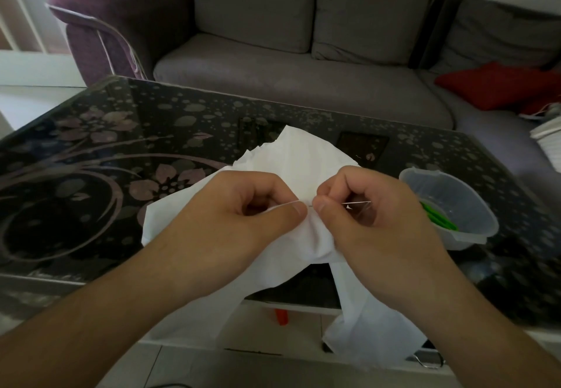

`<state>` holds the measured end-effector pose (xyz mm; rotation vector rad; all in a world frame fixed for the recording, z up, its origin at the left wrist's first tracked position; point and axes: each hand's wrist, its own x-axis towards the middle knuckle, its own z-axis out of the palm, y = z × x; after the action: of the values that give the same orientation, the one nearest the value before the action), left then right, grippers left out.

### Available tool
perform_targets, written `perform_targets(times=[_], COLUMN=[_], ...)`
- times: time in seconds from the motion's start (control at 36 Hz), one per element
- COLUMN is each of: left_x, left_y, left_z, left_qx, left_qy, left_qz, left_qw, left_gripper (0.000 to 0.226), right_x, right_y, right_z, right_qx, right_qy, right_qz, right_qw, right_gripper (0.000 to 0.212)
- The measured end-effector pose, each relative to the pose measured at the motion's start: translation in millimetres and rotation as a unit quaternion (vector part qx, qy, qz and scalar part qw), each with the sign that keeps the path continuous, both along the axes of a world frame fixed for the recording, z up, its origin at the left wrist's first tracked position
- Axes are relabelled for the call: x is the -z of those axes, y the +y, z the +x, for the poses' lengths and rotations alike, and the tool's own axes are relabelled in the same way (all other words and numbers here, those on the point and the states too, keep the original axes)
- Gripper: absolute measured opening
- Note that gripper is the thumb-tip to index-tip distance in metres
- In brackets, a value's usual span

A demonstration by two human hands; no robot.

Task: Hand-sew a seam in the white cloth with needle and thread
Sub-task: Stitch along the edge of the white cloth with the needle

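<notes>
White cloth point(306, 156) at the table's point(121, 144) near edge: we pinch its fold in our left hand point(243, 214), needle point(358, 204) in our right hand point(373, 214), mid-seam we judge.

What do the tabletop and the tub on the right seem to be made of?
Tabletop: likely glass, glossy, with reflections over a printed dark floral pattern. Tub: translucent, frosted-looking plastic; green items inside show through its wall.
</notes>
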<state>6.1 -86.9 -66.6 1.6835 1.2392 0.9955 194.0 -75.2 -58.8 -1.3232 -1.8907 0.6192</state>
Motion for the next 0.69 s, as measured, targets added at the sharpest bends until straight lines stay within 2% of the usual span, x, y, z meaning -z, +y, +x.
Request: perform_targets(times=[0.11,0.22,0.36,0.53,0.69], left_x=[0.2,-1.1,-0.8,-1.1,-0.7], left_y=[-0.4,-0.8,-0.2,-0.1,0.1], left_z=[0.4,0.6,0.4,1.0,0.7], left_qx=[-0.01,-0.016,-0.016,-0.02,-0.017], left_qy=[0.0,-0.007,-0.008,-0.006,-0.003], left_qz=[-0.003,-0.007,-0.013,-0.016,0.002], left_qw=[1.0,1.0,1.0,1.0,1.0], left_gripper=[0.019,0.02,0.021,0.02,0.019], right_x=[-2.8,-4.9,-3.9,-1.0,0.6], right_y=[-0.3,3.0,6.2,8.1,8.6], right_z=[1.3,4.0,7.4,9.1,9.0], right_qx=[0.008,0.002,-0.018,-0.051,-0.093], right_qy=[0.025,0.089,0.158,0.214,0.294], right_qz=[-0.045,-0.101,-0.158,-0.186,-0.22], right_qw=[0.999,0.991,0.975,0.958,0.925], right_gripper=[0.02,0.017,0.026,0.029,0.015])
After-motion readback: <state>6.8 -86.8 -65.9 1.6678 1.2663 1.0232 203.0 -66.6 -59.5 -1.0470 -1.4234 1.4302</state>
